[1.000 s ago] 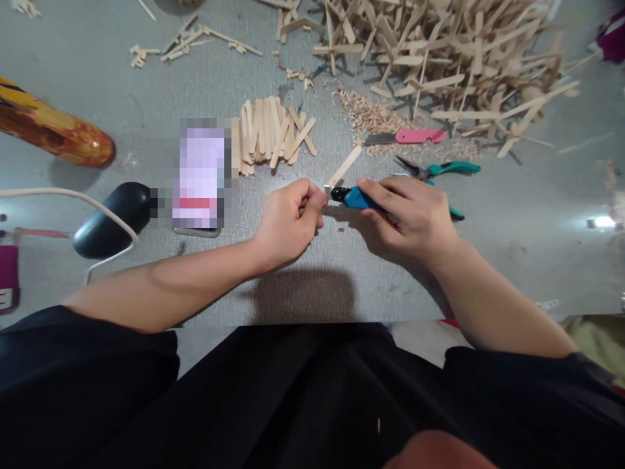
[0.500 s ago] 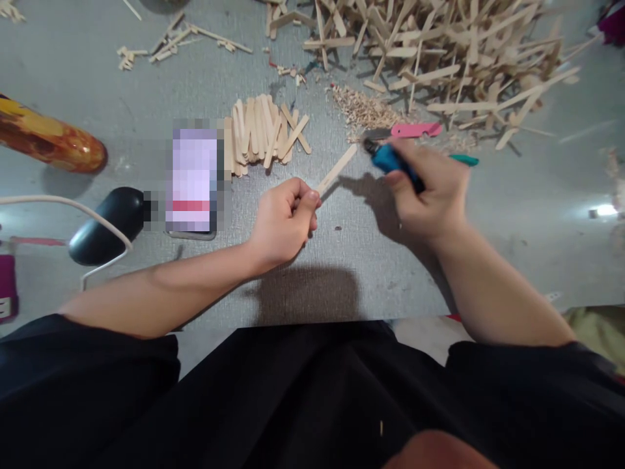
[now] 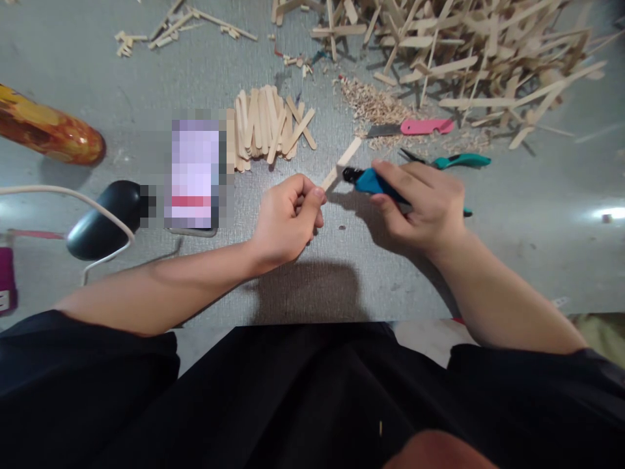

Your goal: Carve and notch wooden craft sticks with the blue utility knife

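My left hand (image 3: 289, 219) is closed in a pinch on the near end of a flat wooden stick (image 3: 343, 163), which points up and to the right. My right hand (image 3: 424, 202) grips a blue-handled utility knife (image 3: 368, 180). Its black tip sits right beside the stick, just past my left thumb. Whether the blade touches the wood I cannot tell. Both hands hover over a grey textured table (image 3: 512, 247).
A neat bundle of sticks (image 3: 266, 127) lies behind my left hand, a big loose heap (image 3: 459, 45) at the back right with shavings (image 3: 371, 104). A pink knife (image 3: 415, 127) and teal pliers (image 3: 459, 161) lie beyond my right hand. A phone (image 3: 195, 172), a black lamp head (image 3: 105, 218) and a glossy orange object (image 3: 49, 130) sit left.
My right hand swung the blue knife away along the stick toward the pink knife, then came back to the stick's near end. The left hand kept its grip.
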`<state>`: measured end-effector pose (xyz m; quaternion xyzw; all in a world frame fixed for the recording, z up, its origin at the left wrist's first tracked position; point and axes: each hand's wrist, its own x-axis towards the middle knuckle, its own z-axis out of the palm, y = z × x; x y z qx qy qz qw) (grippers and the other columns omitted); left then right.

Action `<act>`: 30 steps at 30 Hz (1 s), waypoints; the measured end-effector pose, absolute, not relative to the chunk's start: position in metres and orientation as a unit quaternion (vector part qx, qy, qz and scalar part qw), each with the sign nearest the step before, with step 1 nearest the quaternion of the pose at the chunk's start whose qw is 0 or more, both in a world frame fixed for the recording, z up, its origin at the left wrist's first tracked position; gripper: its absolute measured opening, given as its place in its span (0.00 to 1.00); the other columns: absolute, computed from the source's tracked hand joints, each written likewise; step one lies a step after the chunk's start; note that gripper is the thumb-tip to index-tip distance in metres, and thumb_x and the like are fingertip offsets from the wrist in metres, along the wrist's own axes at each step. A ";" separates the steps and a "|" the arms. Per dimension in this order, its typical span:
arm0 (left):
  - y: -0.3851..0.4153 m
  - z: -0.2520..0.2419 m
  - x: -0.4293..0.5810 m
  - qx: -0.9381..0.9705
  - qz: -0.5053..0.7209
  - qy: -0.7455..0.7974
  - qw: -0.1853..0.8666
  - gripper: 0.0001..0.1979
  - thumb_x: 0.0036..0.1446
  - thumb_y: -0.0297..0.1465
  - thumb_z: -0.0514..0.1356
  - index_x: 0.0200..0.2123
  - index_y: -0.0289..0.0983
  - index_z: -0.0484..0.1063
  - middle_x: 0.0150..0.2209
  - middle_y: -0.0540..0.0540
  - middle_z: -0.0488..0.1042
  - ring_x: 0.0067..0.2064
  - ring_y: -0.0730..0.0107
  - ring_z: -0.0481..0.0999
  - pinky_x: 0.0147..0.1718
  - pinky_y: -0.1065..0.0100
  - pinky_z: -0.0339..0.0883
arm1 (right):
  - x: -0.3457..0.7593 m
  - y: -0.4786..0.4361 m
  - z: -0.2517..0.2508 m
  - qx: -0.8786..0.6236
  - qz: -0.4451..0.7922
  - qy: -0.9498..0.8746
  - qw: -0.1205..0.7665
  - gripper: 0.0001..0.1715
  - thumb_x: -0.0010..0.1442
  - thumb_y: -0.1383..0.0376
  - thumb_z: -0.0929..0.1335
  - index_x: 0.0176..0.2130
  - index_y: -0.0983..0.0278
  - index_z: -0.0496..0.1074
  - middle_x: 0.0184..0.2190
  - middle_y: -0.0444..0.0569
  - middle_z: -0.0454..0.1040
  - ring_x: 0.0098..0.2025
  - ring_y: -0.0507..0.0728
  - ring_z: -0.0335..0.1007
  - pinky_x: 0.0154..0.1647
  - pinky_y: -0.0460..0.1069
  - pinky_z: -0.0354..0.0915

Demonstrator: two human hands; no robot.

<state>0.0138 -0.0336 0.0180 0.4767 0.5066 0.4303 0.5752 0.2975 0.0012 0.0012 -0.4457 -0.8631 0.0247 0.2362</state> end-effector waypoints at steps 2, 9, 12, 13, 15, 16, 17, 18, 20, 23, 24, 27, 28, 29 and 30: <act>-0.034 0.015 0.013 0.486 0.428 0.498 0.577 0.15 0.80 0.28 0.66 0.35 0.40 0.73 0.23 0.55 0.77 0.17 0.81 0.70 0.17 0.78 0.64 | 0.297 0.001 0.005 -0.500 0.019 -0.834 0.233 0.37 0.85 0.42 0.63 0.76 0.58 0.80 0.52 0.62 0.88 0.52 0.72 0.87 0.54 0.63 0.80; -0.041 0.000 0.011 0.585 0.469 0.450 0.485 0.10 0.78 0.33 0.68 0.39 0.39 0.80 0.31 0.49 0.87 0.24 0.74 0.83 0.25 0.73 0.77 | 0.274 -0.015 0.016 -0.531 0.287 -0.686 0.407 0.35 0.71 0.30 0.76 0.59 0.52 0.79 0.37 0.49 0.80 0.33 0.62 0.76 0.33 0.58 0.73; -0.044 -0.003 0.010 0.687 0.478 0.406 0.367 0.04 0.76 0.29 0.70 0.44 0.39 0.87 0.32 0.49 0.88 0.31 0.71 0.87 0.33 0.70 0.79 | 0.260 -0.024 0.019 -0.497 0.492 -0.563 0.442 0.29 0.67 0.36 0.84 0.48 0.53 0.80 0.28 0.40 0.72 0.22 0.54 0.60 0.22 0.53 0.59; -0.044 -0.004 0.010 0.713 0.484 0.387 0.329 0.04 0.75 0.27 0.71 0.44 0.39 0.88 0.33 0.49 0.89 0.34 0.70 0.89 0.36 0.69 0.80 | 0.257 -0.026 0.020 -0.490 0.525 -0.536 0.444 0.27 0.66 0.39 0.85 0.46 0.53 0.80 0.27 0.40 0.72 0.21 0.53 0.59 0.20 0.53 0.58; -0.044 -0.006 0.010 0.740 0.503 0.351 0.277 0.04 0.73 0.25 0.72 0.45 0.39 0.88 0.37 0.47 0.90 0.39 0.67 0.90 0.41 0.66 0.82 | 0.254 -0.029 0.021 -0.484 0.543 -0.514 0.455 0.24 0.65 0.44 0.87 0.42 0.53 0.81 0.26 0.40 0.75 0.20 0.52 0.60 0.20 0.53 0.58; -0.044 -0.007 0.010 0.740 0.513 0.341 0.270 0.04 0.72 0.25 0.72 0.45 0.39 0.88 0.38 0.46 0.90 0.39 0.67 0.90 0.41 0.66 0.82 | 0.255 -0.029 0.021 -0.481 0.539 -0.514 0.463 0.23 0.64 0.45 0.88 0.41 0.54 0.82 0.27 0.41 0.76 0.21 0.52 0.61 0.20 0.53 0.58; -0.044 -0.007 0.010 0.734 0.519 0.340 0.276 0.04 0.71 0.25 0.73 0.45 0.39 0.88 0.39 0.46 0.90 0.38 0.68 0.89 0.40 0.66 0.81 | 0.255 -0.029 0.021 -0.477 0.534 -0.517 0.469 0.22 0.63 0.47 0.88 0.41 0.54 0.83 0.27 0.41 0.76 0.21 0.52 0.61 0.21 0.53 0.58; -0.043 -0.006 0.011 0.723 0.522 0.346 0.292 0.03 0.70 0.25 0.73 0.44 0.39 0.88 0.38 0.47 0.90 0.36 0.69 0.87 0.38 0.67 0.81 | 0.257 -0.028 0.020 -0.474 0.529 -0.522 0.472 0.21 0.63 0.48 0.88 0.41 0.53 0.83 0.28 0.41 0.76 0.21 0.52 0.62 0.21 0.54 0.58; -0.043 -0.004 0.011 0.694 0.512 0.366 0.351 0.02 0.70 0.27 0.74 0.44 0.39 0.88 0.35 0.48 0.88 0.32 0.72 0.84 0.33 0.69 0.78 | 0.259 -0.027 0.020 -0.468 0.521 -0.533 0.474 0.20 0.63 0.48 0.89 0.41 0.53 0.84 0.28 0.42 0.77 0.22 0.52 0.62 0.22 0.54 0.58; -0.042 0.000 0.012 0.650 0.479 0.384 0.448 0.04 0.73 0.31 0.73 0.42 0.38 0.87 0.32 0.48 0.86 0.28 0.72 0.82 0.27 0.70 0.73 | 0.260 -0.026 0.020 -0.470 0.511 -0.540 0.475 0.22 0.61 0.47 0.89 0.40 0.53 0.84 0.29 0.42 0.79 0.22 0.53 0.63 0.23 0.55 0.58; -0.042 0.000 0.012 0.638 0.466 0.385 0.478 0.05 0.73 0.32 0.72 0.42 0.38 0.87 0.31 0.48 0.85 0.27 0.72 0.81 0.26 0.70 0.71 | 0.259 -0.025 0.020 -0.473 0.506 -0.544 0.473 0.23 0.61 0.46 0.89 0.40 0.53 0.84 0.29 0.42 0.79 0.22 0.53 0.63 0.23 0.55 0.58; -0.039 0.000 0.011 0.616 0.422 0.385 0.543 0.09 0.75 0.37 0.72 0.42 0.38 0.87 0.27 0.49 0.81 0.24 0.72 0.77 0.22 0.69 0.67 | 0.258 -0.025 0.020 -0.484 0.492 -0.553 0.467 0.22 0.62 0.46 0.89 0.40 0.53 0.83 0.28 0.40 0.78 0.22 0.53 0.63 0.24 0.55 0.58; -0.039 0.000 0.011 0.616 0.403 0.386 0.556 0.10 0.75 0.38 0.72 0.42 0.38 0.87 0.27 0.49 0.81 0.24 0.72 0.76 0.21 0.69 0.66 | 0.258 -0.025 0.019 -0.487 0.488 -0.556 0.464 0.22 0.62 0.46 0.89 0.40 0.53 0.83 0.27 0.40 0.78 0.22 0.53 0.63 0.25 0.55 0.59; -0.038 0.000 0.011 0.617 0.386 0.388 0.566 0.11 0.75 0.38 0.72 0.42 0.38 0.87 0.26 0.49 0.80 0.23 0.72 0.76 0.21 0.69 0.65 | 0.257 -0.025 0.019 -0.491 0.485 -0.557 0.463 0.22 0.62 0.46 0.89 0.40 0.53 0.83 0.27 0.40 0.78 0.22 0.53 0.63 0.25 0.55 0.59; -0.038 0.000 0.011 0.616 0.375 0.391 0.572 0.11 0.75 0.39 0.72 0.41 0.38 0.86 0.26 0.49 0.80 0.23 0.71 0.76 0.21 0.69 0.65 | 0.257 -0.024 0.018 -0.494 0.479 -0.557 0.464 0.23 0.63 0.46 0.89 0.41 0.54 0.82 0.27 0.40 0.78 0.22 0.52 0.63 0.26 0.54 0.60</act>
